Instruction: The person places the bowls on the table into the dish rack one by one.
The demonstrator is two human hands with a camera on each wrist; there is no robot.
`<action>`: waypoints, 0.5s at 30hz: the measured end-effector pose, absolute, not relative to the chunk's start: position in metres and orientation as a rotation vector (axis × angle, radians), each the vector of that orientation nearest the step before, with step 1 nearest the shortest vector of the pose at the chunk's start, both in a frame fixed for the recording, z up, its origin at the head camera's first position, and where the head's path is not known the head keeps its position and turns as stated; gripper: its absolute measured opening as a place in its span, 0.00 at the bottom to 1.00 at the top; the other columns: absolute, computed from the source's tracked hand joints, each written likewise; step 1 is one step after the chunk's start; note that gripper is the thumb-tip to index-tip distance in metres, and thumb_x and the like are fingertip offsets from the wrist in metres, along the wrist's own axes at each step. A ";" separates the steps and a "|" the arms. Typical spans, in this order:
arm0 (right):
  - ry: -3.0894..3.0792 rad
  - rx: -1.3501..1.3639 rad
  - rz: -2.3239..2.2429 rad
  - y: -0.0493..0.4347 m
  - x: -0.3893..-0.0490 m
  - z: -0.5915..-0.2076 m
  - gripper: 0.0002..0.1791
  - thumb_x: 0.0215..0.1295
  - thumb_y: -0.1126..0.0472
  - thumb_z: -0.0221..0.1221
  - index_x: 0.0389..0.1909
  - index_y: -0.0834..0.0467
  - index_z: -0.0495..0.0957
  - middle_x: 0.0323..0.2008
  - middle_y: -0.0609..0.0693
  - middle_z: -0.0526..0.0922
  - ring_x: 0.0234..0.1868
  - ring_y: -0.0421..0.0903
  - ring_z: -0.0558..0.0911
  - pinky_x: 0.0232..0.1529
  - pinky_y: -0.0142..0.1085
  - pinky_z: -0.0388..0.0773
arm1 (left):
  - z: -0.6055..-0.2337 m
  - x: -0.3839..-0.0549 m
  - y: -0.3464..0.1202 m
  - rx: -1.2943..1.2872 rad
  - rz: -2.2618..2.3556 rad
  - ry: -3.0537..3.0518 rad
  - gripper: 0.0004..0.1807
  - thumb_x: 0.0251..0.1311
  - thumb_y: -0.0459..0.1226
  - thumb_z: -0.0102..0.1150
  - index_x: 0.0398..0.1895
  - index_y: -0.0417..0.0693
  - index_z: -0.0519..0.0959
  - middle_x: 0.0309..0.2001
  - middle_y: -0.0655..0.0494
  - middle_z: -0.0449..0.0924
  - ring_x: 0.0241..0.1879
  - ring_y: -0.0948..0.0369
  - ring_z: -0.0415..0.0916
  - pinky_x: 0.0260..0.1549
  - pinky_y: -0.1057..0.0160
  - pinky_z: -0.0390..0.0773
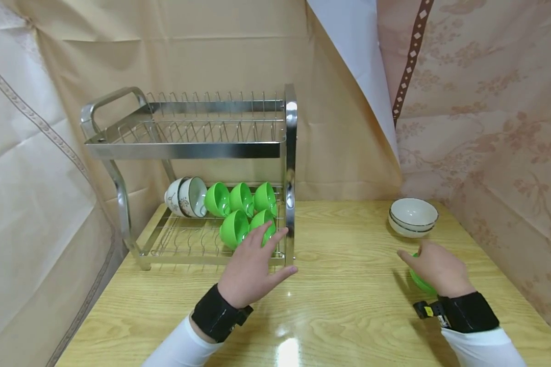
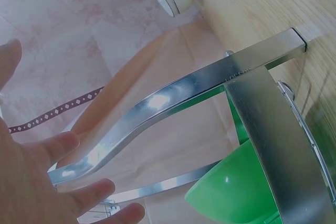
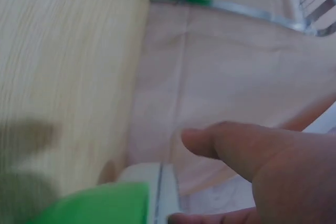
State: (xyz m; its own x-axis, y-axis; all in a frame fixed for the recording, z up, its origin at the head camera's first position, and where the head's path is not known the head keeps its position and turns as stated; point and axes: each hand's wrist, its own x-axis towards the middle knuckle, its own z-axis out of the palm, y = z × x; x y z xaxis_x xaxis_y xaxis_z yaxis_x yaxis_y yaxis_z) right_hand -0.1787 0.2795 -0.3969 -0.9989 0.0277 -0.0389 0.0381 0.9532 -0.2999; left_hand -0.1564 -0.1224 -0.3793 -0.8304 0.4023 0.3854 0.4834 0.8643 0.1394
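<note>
My left hand (image 1: 252, 270) hovers with fingers spread in front of the dish rack's lower right corner, overlapping a green bowl (image 1: 263, 224) there. It holds nothing. In the left wrist view, its fingertips appear beside the rack's metal post (image 2: 157, 103), with a green bowl (image 2: 236, 187) behind the lower rail. Over at the right, my right hand (image 1: 441, 270) is above another green bowl (image 1: 421, 283), hiding most of it. The right wrist view shows the thumb (image 3: 226, 140) stretched out, apart from the green bowl (image 3: 105, 205), and a fingertip near its rim.
The two-tier metal rack (image 1: 183, 150) stands at left. Its lower tier carries several green bowls (image 1: 217, 200) and two patterned white bowls (image 1: 193, 198). A stack of white bowls (image 1: 413, 211) with dark rims sits behind my right hand on the wooden table (image 1: 349, 285). Cloth walls surround the table.
</note>
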 end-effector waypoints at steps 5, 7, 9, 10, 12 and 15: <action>2.940 0.055 -0.417 0.288 -0.185 -0.407 0.42 0.63 0.29 0.49 0.36 0.70 0.76 0.30 0.63 0.78 0.28 0.53 0.77 0.21 0.43 0.73 | -0.379 -0.156 -0.123 -0.660 -0.343 -2.693 0.45 0.57 0.73 0.40 0.74 0.61 0.59 0.72 0.45 0.54 0.67 0.50 0.51 0.63 0.44 0.62; 2.917 0.038 -0.408 0.287 -0.187 -0.411 0.33 0.65 0.34 0.50 0.25 0.63 0.73 0.21 0.55 0.72 0.22 0.48 0.72 0.20 0.40 0.69 | -0.379 -0.157 -0.123 -0.659 -0.352 -2.691 0.45 0.58 0.72 0.41 0.74 0.61 0.59 0.71 0.45 0.54 0.67 0.51 0.51 0.63 0.44 0.62; 2.915 0.014 -0.397 0.286 -0.188 -0.414 0.26 0.66 0.40 0.51 0.19 0.57 0.69 0.17 0.49 0.65 0.19 0.45 0.67 0.19 0.37 0.64 | -0.380 -0.157 -0.124 -0.659 -0.371 -2.687 0.44 0.58 0.71 0.43 0.73 0.60 0.60 0.71 0.44 0.55 0.67 0.50 0.51 0.63 0.44 0.62; 2.926 -0.006 -0.387 0.286 -0.188 -0.415 0.24 0.66 0.43 0.52 0.20 0.58 0.70 0.17 0.49 0.65 0.18 0.45 0.67 0.19 0.37 0.63 | -0.380 -0.157 -0.124 -0.657 -0.374 -2.686 0.44 0.58 0.71 0.44 0.73 0.60 0.60 0.71 0.44 0.55 0.67 0.51 0.52 0.63 0.44 0.63; 2.947 -0.030 -0.380 0.286 -0.188 -0.416 0.21 0.66 0.48 0.52 0.22 0.61 0.72 0.18 0.50 0.68 0.18 0.46 0.67 0.18 0.37 0.63 | -0.381 -0.158 -0.124 -0.655 -0.387 -2.682 0.43 0.59 0.69 0.46 0.73 0.60 0.60 0.71 0.44 0.55 0.67 0.51 0.52 0.63 0.44 0.63; 2.975 -0.057 -0.359 0.285 -0.188 -0.416 0.20 0.66 0.52 0.53 0.32 0.68 0.76 0.22 0.54 0.74 0.22 0.48 0.70 0.20 0.39 0.68 | -0.381 -0.159 -0.124 -0.650 -0.400 -2.682 0.42 0.59 0.68 0.47 0.72 0.60 0.61 0.71 0.44 0.56 0.66 0.50 0.52 0.62 0.44 0.64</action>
State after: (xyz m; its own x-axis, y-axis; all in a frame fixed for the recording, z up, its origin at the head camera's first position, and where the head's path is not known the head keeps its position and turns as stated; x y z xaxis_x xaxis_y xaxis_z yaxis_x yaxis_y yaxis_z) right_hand -0.1878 0.2854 -0.4160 -0.9888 -0.0550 -0.1388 -0.0204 0.9708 -0.2391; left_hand -0.1589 -0.1244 -0.3813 -0.8330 0.3847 0.3977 0.4840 0.8548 0.1871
